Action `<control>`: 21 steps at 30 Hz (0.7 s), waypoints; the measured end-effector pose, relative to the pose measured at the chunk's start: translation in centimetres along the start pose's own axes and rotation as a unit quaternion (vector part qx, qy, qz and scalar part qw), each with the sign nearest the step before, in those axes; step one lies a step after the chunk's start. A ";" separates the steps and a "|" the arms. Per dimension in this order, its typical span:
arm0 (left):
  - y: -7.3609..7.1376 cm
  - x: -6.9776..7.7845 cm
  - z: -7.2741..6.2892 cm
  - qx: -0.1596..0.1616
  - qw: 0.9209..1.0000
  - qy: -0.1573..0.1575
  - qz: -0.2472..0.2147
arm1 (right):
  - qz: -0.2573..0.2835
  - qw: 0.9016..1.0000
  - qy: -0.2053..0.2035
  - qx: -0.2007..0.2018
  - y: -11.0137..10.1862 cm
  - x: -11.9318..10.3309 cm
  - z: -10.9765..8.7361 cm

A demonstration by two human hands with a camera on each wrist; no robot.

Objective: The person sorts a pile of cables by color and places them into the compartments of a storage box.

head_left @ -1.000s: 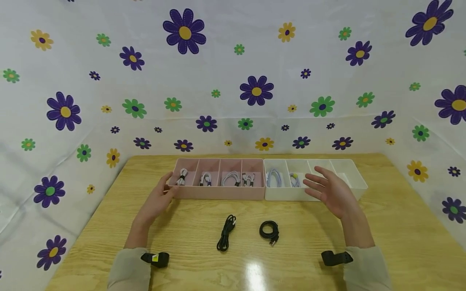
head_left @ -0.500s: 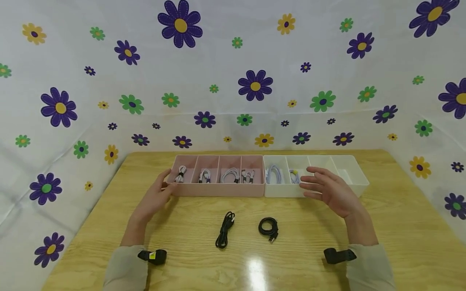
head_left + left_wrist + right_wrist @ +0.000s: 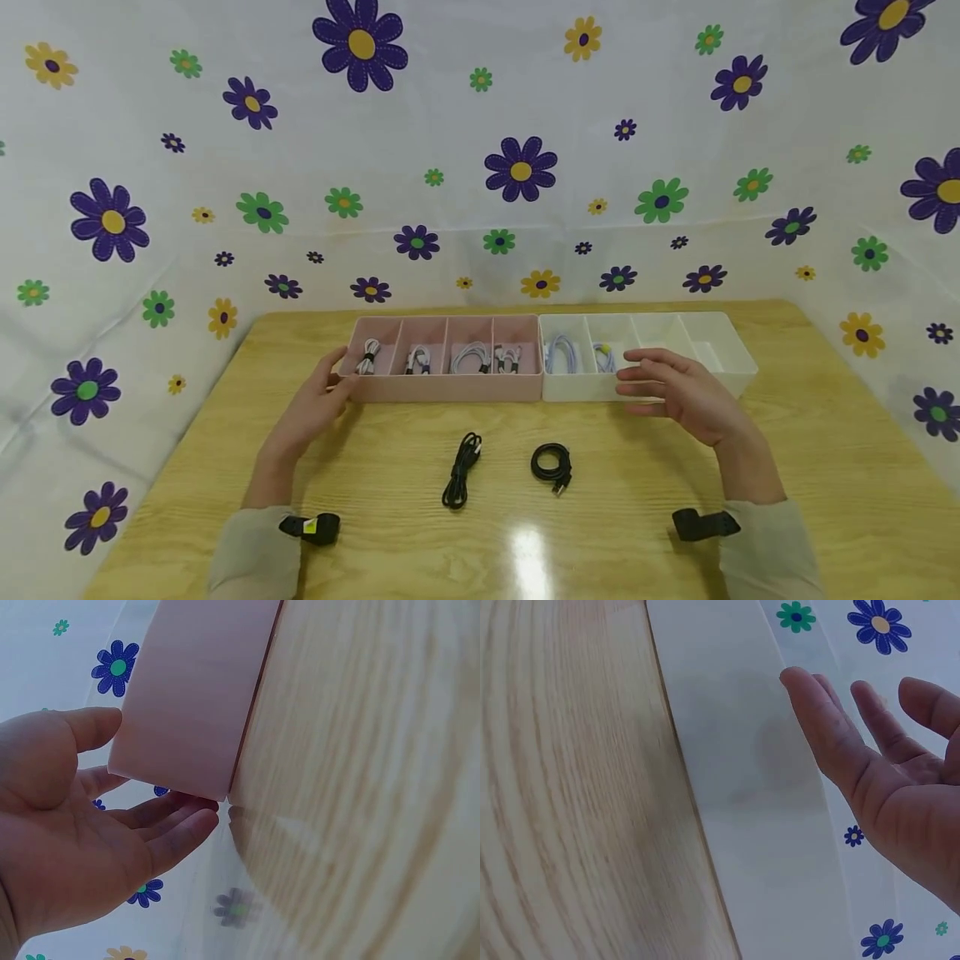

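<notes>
A pink divided box (image 3: 442, 389) stands at the back of the table, with a bundled white cable or two in each compartment. My left hand (image 3: 309, 410) rests against its left end, thumb by the front rim and loosely bent fingers (image 3: 180, 836) along the end wall. Butted to its right is a white divided box (image 3: 581, 389). A pale purple coiled cable (image 3: 562, 356) lies in its first compartment, a cable with a yellow part (image 3: 604, 357) in the second. My right hand (image 3: 696, 402) hovers at its front right, fingers spread and holding nothing, hiding part of the third compartment.
Two black cables lie on the wooden table (image 3: 375, 533) in front of the boxes: a long tied bundle (image 3: 461, 472) and a round coil (image 3: 551, 467). A white cloth with flowers (image 3: 420, 150) hangs behind and along both sides.
The head view has tilted slightly downward and shifted. My left hand stays at the pink box's end, and the right fingers have drawn a little closer together. The cables and boxes stay put.
</notes>
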State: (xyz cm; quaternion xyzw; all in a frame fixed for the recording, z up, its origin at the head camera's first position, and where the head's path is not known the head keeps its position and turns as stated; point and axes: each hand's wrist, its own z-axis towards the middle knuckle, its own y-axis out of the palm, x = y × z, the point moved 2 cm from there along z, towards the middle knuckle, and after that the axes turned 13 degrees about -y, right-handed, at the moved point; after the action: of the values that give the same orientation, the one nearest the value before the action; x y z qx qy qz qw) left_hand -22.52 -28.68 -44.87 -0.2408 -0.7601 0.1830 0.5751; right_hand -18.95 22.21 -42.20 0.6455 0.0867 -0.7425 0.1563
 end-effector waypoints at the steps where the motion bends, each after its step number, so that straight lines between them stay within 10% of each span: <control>1: 0.0 0.1 0.0 0.000 1.000 0.001 0.000 | -0.003 1.000 0.009 0.001 0.0 0.1 0.0; 21: -0.2 0.0 -0.2 0.002 1.000 0.017 0.000 | -0.081 0.993 0.071 -0.050 3.4 1.4 1.0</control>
State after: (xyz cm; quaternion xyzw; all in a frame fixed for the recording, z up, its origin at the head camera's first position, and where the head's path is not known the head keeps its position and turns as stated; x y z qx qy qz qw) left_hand -22.37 -28.78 -44.70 -0.2426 -0.7501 0.1802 0.5883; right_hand -18.84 18.53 -43.14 0.6791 0.1862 -0.6996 0.1211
